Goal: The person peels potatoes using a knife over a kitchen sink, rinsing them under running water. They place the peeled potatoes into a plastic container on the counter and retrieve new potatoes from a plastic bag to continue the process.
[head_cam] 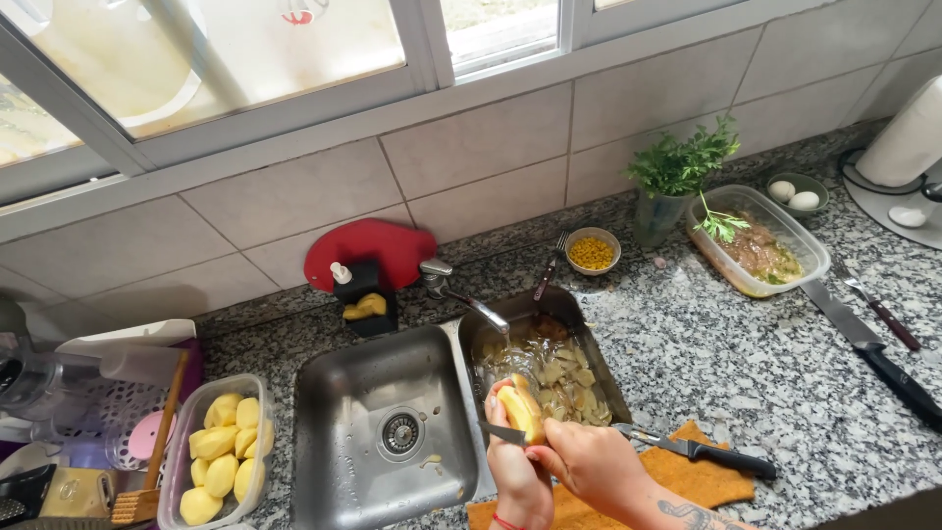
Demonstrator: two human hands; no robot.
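My left hand [512, 469] holds a partly peeled yellow potato [520, 407] over the edge between the two sink basins. My right hand [589, 461] is close against it, gripping a small knife whose dark blade [502, 432] lies under the potato and points left. Just behind the potato, the small right basin [574, 312] holds water and several potato peels [559, 378]. The tap [463, 296] reaches over that basin. A clear container [183, 432] of peeled potatoes [221, 447] stands left of the large basin [334, 442].
A black-handled knife [702, 452] lies on an orange cloth [702, 481] beside my right hand. On the granite counter are a bowl of corn [594, 252], parsley in a glass [677, 186], a meat container [760, 245], eggs [795, 193], a large knife [873, 353] and a red board [368, 250].
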